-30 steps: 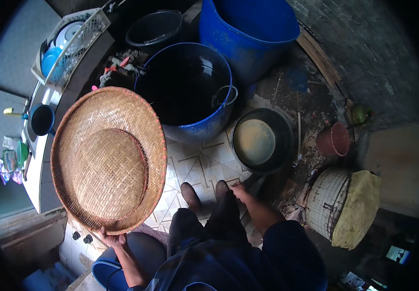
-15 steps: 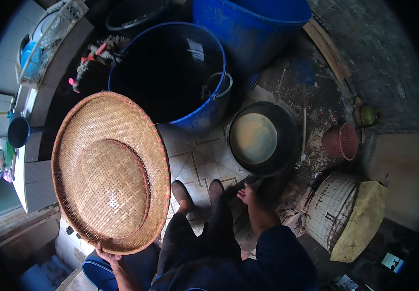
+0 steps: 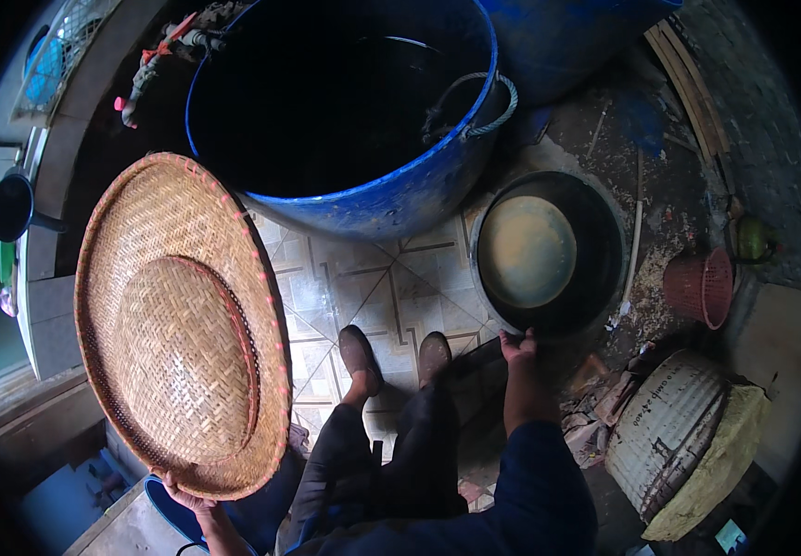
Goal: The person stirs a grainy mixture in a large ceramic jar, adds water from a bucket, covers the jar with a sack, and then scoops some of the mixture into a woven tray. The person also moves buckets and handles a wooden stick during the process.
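Note:
My left hand [image 3: 187, 496] grips the lower rim of a large hat-shaped woven bamboo basket [image 3: 183, 357]. It is held up on edge, its broad brim bound with pinkish lashing and its domed middle bulging toward the view. Over on the right, my right hand [image 3: 518, 347] has its fingers and thumb at the near rim of a round black basin [image 3: 600, 264], closed on that edge as far as shows. Cloudy tan liquid [image 3: 530, 250] lies in the basin, which rests on the floor.
A big blue drum [image 3: 363, 208] with a rope handle stands ahead, another blue drum [image 3: 567, 56] behind it. Pipes with a red-handled tap [image 3: 155, 65] are at far left. A red plastic basket [image 3: 697, 287] and a cloth-topped white container [image 3: 669, 431] stand right.
My right hand has moved forward to the basin's near rim. The view has shifted, so the drum looks nearer. The woven basket stays in my left hand.

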Demonstrator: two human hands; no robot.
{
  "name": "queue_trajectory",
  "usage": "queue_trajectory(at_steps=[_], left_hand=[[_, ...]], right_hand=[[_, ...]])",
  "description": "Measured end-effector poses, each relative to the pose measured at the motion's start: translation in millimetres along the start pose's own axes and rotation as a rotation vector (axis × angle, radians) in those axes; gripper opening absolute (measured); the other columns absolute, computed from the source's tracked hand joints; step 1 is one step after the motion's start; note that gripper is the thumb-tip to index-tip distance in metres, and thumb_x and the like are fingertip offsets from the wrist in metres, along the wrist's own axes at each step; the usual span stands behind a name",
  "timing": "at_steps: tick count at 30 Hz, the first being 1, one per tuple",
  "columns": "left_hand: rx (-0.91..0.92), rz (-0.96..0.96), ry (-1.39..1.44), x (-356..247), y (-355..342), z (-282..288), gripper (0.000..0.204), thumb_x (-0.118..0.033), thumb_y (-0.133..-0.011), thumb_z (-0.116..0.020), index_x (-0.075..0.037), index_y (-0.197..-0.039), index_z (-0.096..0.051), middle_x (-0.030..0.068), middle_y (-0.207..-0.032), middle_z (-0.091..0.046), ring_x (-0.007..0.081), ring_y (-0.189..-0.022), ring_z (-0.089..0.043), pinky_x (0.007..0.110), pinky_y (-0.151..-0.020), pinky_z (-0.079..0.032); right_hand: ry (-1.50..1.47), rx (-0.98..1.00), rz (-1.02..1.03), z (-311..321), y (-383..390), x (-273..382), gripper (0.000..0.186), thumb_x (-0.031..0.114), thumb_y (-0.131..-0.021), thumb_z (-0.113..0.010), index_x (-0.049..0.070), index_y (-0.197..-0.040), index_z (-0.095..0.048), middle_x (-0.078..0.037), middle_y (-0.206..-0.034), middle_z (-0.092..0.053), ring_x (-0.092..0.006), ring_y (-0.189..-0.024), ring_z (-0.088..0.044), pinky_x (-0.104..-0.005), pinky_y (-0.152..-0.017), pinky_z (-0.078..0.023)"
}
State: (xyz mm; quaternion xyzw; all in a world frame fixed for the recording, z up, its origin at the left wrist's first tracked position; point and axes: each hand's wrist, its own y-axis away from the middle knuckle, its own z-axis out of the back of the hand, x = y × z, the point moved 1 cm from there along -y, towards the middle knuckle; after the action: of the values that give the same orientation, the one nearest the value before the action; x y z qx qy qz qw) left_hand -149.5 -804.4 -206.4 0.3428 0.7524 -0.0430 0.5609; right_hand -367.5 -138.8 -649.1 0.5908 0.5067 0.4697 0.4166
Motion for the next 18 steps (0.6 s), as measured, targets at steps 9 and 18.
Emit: queue_trajectory(at_steps=[9,18], left_hand=[[-0.038,0.169,0.214,20.3,-1.1,-17.5,0.066,-0.025,-0.077,-0.064,-0.006,-0.138,-0.05,0.0145,-0.138,-0.055,0.034,-0.126,-0.051,0.054,-0.11,-0.037],[-0.21,0.311,0.347,92.8,-13.2,-63.5,0.059,-0.026,-0.076,-0.06,-0.005,-0.131,-0.053,0.0154,-0.131,-0.058,0.0355,-0.118,-0.058,0.059,-0.093,-0.051]], right_hand=[[0.055,-0.024,0.12,-12.4,43.5,-4.4,0.044,0.044,-0.101,-0.046,0.013,-0.132,-0.054,-0.006,-0.133,-0.06,-0.0293,-0.122,-0.054,-0.053,-0.104,-0.043],[0.26,0.115,0.224,-38.3,143.9,40.7,0.044,0.043,-0.104,-0.041,0.008,-0.128,-0.053,-0.01,-0.131,-0.059,-0.0297,-0.119,-0.057,-0.0532,-0.106,-0.042]])
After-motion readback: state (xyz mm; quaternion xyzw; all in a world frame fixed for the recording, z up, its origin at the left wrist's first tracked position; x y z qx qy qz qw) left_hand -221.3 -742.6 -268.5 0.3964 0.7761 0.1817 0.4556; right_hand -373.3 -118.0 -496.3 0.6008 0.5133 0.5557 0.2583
